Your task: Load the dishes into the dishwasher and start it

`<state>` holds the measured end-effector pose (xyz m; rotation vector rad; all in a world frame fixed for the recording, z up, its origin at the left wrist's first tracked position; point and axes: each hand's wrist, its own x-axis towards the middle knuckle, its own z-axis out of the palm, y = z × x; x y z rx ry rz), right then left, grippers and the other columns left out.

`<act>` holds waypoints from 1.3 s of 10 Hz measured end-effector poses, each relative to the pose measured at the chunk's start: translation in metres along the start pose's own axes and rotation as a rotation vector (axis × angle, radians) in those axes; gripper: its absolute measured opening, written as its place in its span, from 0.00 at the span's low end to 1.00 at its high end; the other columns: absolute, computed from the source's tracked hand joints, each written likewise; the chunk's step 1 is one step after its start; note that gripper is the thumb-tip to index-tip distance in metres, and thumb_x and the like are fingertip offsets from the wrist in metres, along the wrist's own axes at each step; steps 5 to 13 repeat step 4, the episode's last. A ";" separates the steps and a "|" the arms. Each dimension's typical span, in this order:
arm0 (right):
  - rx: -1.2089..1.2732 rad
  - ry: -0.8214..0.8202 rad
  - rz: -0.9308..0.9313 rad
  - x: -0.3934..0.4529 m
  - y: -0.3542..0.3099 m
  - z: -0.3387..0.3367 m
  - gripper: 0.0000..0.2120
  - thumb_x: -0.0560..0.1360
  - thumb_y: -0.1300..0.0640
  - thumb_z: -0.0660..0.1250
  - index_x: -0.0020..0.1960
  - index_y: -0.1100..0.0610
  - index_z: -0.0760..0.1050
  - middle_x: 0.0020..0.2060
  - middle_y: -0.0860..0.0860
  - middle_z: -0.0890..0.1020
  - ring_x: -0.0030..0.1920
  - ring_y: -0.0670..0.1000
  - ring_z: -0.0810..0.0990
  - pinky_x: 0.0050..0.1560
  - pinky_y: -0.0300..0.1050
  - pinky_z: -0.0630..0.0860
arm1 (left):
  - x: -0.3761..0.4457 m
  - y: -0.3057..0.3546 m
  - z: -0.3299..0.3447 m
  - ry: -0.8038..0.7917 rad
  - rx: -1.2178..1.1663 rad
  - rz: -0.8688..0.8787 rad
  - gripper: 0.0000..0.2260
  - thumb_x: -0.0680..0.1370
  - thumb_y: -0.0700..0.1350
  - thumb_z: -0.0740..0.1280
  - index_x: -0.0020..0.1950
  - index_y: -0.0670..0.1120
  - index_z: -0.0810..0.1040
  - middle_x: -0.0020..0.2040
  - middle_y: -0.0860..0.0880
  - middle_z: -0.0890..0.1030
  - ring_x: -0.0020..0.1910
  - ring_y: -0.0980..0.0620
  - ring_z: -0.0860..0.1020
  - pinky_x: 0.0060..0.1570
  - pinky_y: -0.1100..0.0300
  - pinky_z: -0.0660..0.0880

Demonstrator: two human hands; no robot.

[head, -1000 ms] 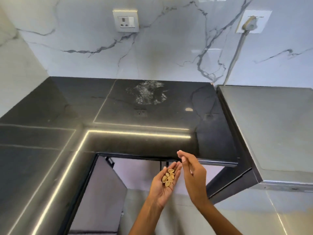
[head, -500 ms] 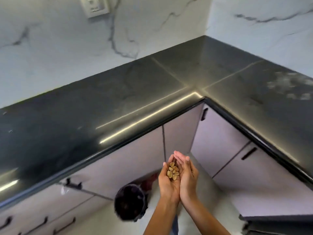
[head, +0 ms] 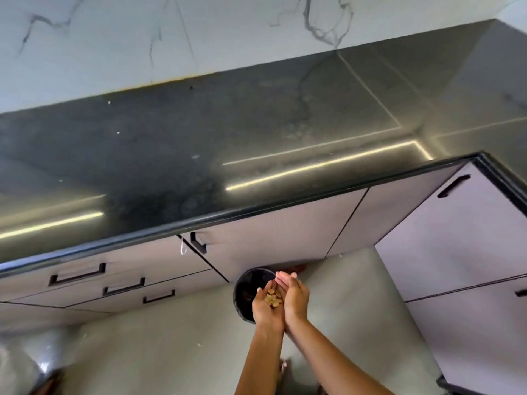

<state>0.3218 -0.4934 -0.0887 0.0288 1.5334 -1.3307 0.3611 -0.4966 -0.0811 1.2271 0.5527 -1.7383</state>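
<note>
Cupped hands carry nut shells over the bin.

Fingers of the left hand (head: 266, 307) and right hand (head: 295, 297) lie nearly straight, pressed side by side as a scoop, so the shells (head: 273, 298) cannot spill before reaching the black bin (head: 245, 292) just beyond. Half a second ago the bin sat lower left; now the hands overlap its rim. No dishes or dishwasher in view.

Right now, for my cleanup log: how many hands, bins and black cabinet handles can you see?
Hands: 2, left hand and right hand
Bin: 1
Cabinet handles: 6, one cut off at the right edge
Total: 9
</note>
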 end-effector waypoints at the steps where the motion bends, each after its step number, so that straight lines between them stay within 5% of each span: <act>1: -0.150 0.099 -0.013 0.017 0.014 0.022 0.13 0.81 0.59 0.57 0.47 0.63 0.78 0.47 0.59 0.81 0.49 0.54 0.78 0.56 0.47 0.72 | 0.026 0.027 0.000 0.116 0.016 -0.049 0.23 0.83 0.50 0.52 0.72 0.37 0.64 0.67 0.36 0.70 0.67 0.38 0.68 0.69 0.49 0.61; 3: -0.323 0.119 0.002 0.039 0.040 0.024 0.13 0.80 0.56 0.58 0.40 0.54 0.77 0.44 0.55 0.81 0.50 0.55 0.78 0.54 0.46 0.71 | 0.082 0.066 -0.030 0.264 0.070 0.017 0.25 0.83 0.52 0.52 0.75 0.37 0.59 0.71 0.37 0.66 0.71 0.40 0.64 0.72 0.48 0.57; 4: -0.290 0.118 -0.019 0.042 0.043 0.019 0.14 0.81 0.58 0.55 0.44 0.58 0.78 0.45 0.55 0.82 0.49 0.53 0.80 0.59 0.48 0.73 | 0.080 0.068 -0.044 0.309 0.143 0.058 0.20 0.84 0.46 0.51 0.71 0.34 0.64 0.55 0.39 0.72 0.61 0.45 0.69 0.70 0.53 0.58; 13: -0.290 0.118 -0.019 0.042 0.043 0.019 0.14 0.81 0.58 0.55 0.44 0.58 0.78 0.45 0.55 0.82 0.49 0.53 0.80 0.59 0.48 0.73 | 0.080 0.068 -0.044 0.309 0.143 0.058 0.20 0.84 0.46 0.51 0.71 0.34 0.64 0.55 0.39 0.72 0.61 0.45 0.69 0.70 0.53 0.58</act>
